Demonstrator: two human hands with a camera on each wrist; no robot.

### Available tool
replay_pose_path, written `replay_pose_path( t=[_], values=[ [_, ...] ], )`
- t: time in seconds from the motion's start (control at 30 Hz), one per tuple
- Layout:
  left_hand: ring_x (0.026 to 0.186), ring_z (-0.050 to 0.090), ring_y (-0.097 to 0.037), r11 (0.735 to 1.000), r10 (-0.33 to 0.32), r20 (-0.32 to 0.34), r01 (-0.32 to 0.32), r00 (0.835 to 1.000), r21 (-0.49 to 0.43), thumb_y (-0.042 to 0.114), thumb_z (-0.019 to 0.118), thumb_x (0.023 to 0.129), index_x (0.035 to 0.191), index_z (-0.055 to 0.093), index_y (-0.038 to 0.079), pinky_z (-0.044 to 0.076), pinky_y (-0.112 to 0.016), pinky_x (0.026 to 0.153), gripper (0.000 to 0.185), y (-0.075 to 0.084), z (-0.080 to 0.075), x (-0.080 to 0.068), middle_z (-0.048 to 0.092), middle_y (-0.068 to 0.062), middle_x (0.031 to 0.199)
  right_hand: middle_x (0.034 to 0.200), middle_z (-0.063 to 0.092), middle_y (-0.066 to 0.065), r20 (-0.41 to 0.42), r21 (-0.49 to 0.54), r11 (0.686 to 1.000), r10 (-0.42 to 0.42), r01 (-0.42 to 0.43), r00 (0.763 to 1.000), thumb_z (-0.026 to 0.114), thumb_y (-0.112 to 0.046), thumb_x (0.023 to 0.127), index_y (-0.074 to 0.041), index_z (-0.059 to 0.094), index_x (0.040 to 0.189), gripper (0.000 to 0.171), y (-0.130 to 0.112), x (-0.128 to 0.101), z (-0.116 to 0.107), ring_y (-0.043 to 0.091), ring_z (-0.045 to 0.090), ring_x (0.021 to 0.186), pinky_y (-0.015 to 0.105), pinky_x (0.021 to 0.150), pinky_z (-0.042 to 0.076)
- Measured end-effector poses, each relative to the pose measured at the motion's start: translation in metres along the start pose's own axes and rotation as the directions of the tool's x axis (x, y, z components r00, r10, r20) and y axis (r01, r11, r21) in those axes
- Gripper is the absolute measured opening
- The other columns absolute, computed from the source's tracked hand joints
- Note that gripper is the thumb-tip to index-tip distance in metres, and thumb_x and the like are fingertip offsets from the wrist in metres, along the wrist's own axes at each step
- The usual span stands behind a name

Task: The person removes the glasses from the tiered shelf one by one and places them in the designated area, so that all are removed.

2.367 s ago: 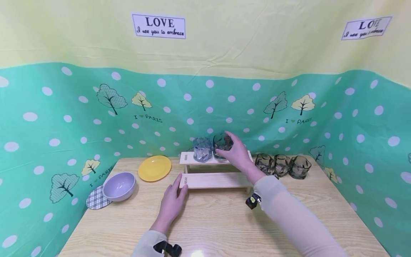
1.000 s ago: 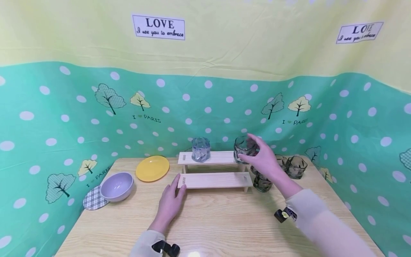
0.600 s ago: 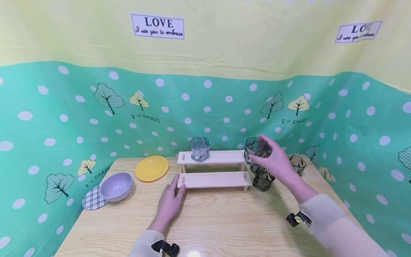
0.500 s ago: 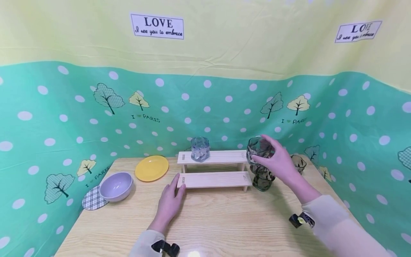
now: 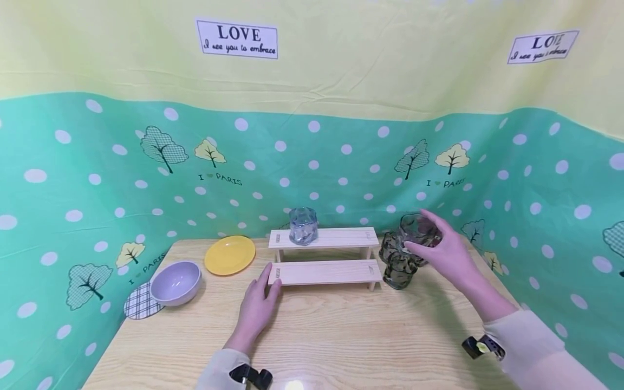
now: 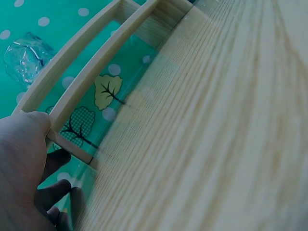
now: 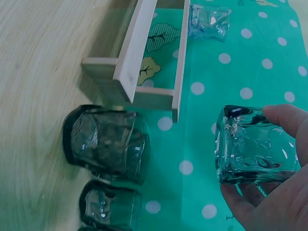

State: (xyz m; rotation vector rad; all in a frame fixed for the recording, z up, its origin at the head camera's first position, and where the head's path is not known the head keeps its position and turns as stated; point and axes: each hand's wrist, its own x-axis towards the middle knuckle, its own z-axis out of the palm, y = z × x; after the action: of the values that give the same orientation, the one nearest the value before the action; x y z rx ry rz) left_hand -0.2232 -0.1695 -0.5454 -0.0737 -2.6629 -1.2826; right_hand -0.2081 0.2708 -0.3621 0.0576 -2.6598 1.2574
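Note:
My right hand (image 5: pixel 425 236) grips a smoky clear glass (image 5: pixel 414 226) in the air, just right of a wooden two-step rack (image 5: pixel 324 272). In the right wrist view the thumb and fingers (image 7: pixel 284 118) wrap that glass (image 7: pixel 250 151), which hangs above the green cloth. Two dark glasses (image 5: pixel 400 269) (image 7: pixel 108 144) stand on the table below and left of it. A bluish glass (image 5: pixel 303 226) (image 7: pixel 208 21) stands on the rack's upper step. My left hand (image 5: pixel 265 287) lies flat on the table, thumb (image 6: pixel 31 126) against the left end of the rack's lower step (image 6: pixel 91 82).
A yellow plate (image 5: pixel 230 254), a lilac bowl (image 5: pixel 175 281) and a plaid coaster (image 5: pixel 138 307) sit at the table's left. Green dotted cloth (image 5: pixel 536 216) walls in the back and both sides. The wooden tabletop (image 5: pixel 336 336) stretches in front of the rack.
My right hand lifted the glass off the rack's upper step and carried it right and slightly down, past the rack's end. The left hand stayed put.

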Motion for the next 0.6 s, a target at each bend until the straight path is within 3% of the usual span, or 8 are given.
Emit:
replay_pose_path(
  t=[0.13, 0.37, 0.6],
  values=[
    [0.153, 0.035, -0.063, 1.0, -0.002, 0.003, 0.002, 1.0, 0.0, 0.043, 0.055, 0.118, 0.173, 0.039, 0.016, 0.032, -0.076, 0.122, 0.064, 0.0, 0.0, 0.0, 0.049, -0.026, 0.166, 0.179, 0.023, 0.025, -0.004, -0.044, 0.999, 0.031, -0.031, 1.0, 0.089, -0.05, 0.094, -0.023, 0.022, 0.179, 0.111, 0.006, -0.004, -0.008, 0.06, 0.029, 0.156, 0.084, 0.115, 0.033],
    [0.153, 0.035, -0.063, 1.0, 0.001, 0.002, -0.001, 1.0, -0.006, 0.043, 0.056, 0.117, 0.173, 0.04, 0.016, 0.032, -0.076, 0.123, 0.064, -0.002, 0.0, 0.001, 0.049, -0.026, 0.166, 0.174, 0.029, 0.031, -0.02, -0.05, 0.998, 0.04, -0.041, 0.999, 0.088, -0.051, 0.095, -0.019, 0.022, 0.178, 0.111, 0.019, -0.011, -0.017, 0.06, 0.04, 0.148, 0.077, 0.108, 0.046],
    [0.153, 0.035, -0.063, 1.0, 0.003, 0.005, -0.003, 1.0, -0.007, 0.043, 0.056, 0.117, 0.173, 0.04, 0.016, 0.032, -0.076, 0.123, 0.064, -0.001, -0.001, 0.001, 0.049, -0.027, 0.166, 0.178, 0.019, 0.031, -0.022, -0.064, 0.996, 0.06, -0.061, 0.998, 0.088, -0.048, 0.096, -0.019, 0.019, 0.179, 0.112, 0.033, -0.018, -0.024, 0.065, 0.026, 0.154, 0.087, 0.112, 0.031]
  ],
)
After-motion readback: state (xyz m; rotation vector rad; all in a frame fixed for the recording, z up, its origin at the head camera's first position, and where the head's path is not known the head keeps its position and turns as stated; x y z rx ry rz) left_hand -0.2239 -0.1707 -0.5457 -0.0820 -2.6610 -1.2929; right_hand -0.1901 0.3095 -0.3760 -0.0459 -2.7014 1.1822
